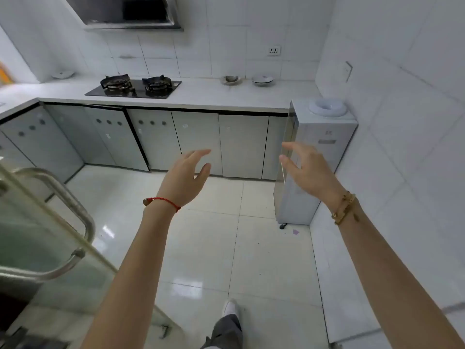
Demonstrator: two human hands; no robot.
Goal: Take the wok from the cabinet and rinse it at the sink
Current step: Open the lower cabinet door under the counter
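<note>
A row of grey base cabinets (196, 142) with shut doors runs under the white counter ahead of me. One door (105, 137) below the hob looks slightly ajar. No wok and no sink are in view. My left hand (186, 177) is held out in the air in front of the cabinets, fingers apart, holding nothing. My right hand (302, 167) is raised beside it, in front of the water dispenser, also with fingers apart and nothing in it. Both hands are well short of the cabinet doors.
A black two-burner gas hob (133, 86) sits on the counter (226, 96) with small dishes (261, 79) to its right. A white water dispenser (312, 157) stands at the right wall. A glass door with a metal handle (73, 210) is at my left. Glossy tiled floor lies ahead.
</note>
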